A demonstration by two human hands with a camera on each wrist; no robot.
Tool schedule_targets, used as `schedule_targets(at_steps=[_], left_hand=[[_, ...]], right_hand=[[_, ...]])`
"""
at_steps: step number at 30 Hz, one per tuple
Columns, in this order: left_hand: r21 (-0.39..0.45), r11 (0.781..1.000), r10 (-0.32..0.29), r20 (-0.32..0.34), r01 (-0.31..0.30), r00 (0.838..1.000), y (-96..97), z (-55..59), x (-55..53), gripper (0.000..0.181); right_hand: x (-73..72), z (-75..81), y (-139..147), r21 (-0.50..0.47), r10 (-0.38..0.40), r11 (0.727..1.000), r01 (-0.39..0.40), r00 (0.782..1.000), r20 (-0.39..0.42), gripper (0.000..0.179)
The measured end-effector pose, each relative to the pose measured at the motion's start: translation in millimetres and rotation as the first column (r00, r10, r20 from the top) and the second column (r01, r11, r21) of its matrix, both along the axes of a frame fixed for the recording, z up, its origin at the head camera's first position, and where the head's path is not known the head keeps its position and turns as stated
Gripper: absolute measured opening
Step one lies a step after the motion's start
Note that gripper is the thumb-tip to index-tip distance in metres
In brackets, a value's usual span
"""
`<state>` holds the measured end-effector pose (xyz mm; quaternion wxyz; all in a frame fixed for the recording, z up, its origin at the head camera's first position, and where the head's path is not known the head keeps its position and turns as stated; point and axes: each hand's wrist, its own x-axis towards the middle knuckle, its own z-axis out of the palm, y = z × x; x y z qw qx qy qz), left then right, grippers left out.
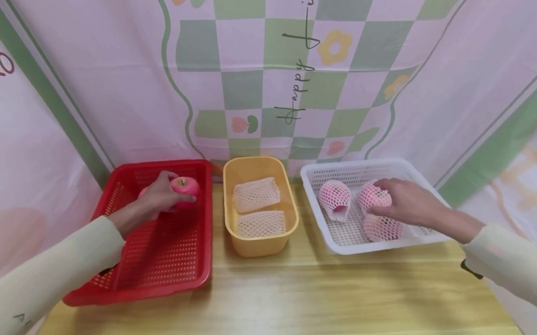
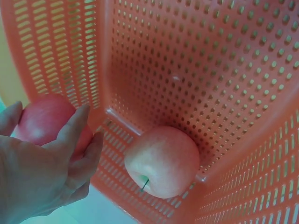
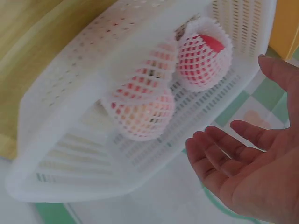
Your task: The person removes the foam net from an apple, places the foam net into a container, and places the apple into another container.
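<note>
Illumination fair and diffuse; sharpness uneven across the three views.
Head view: bright, soft light, apparently from overhead; pale sheen on the wooden table (image 1: pixel 271 299) at 6 o'clock; dark shadow inside the red basket (image 1: pixel 209 216) at 8 o'clock; wide-angle stretching evident in the sleeves (image 1: pixel 50 265) at 4 and 8 o'clock. Left wrist view: dimmer, bluish-green cast toward 7 o'clock; the loose apple (image 2: pixel 161 161) throws a soft shadow on the basket wall toward its 1 o'clock; one small glint at 1 o'clock. Right wrist view: hazy, low in contrast; the white basket (image 3: pixel 124 60) is blurred at 11 o'clock, the netted fruit (image 3: pixel 145 116) mildly soft.
</note>
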<state>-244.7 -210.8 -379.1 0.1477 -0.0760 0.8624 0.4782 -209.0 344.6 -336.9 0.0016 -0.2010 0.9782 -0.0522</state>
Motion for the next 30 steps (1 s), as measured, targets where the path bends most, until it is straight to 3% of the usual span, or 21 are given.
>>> schedule_targets(at_steps=[7, 14, 21, 23, 30], left_hand=[[-0.006, 1.000, -0.010, 0.029, 0.010, 1.000, -3.9, -5.7, -7.9, 0.088], [-0.014, 0.999, -0.042, 0.042, 0.043, 0.998, -1.7, -13.0, -15.3, 0.090], [-0.088, 0.991, -0.094, 0.086, 0.102, 0.992, -0.8, -20.7, -23.8, 0.091], [-0.099, 0.989, -0.098, 0.100, 0.108, 0.990, -0.6, -22.4, -26.4, 0.096], [-0.109, 0.988, -0.094, 0.136, 0.109, 0.986, 1.0, -24.2, -26.7, 0.111]], right_hand=[[3.9, -12.7, 23, 0.042, -0.089, 0.995, 0.086, 0.992, 0.086, 0.091], [10.1, -27.9, 36, 0.044, -0.169, 0.985, 0.164, 0.970, 0.177, 0.099], [12.7, -43.1, 40, 0.012, -0.176, 0.984, 0.178, 0.953, 0.245, 0.088], [13.1, -46.0, 41, 0.015, -0.171, 0.985, 0.172, 0.952, 0.254, 0.095], [11.8, -50.8, 40, 0.013, -0.185, 0.982, 0.191, 0.934, 0.306, 0.088]])
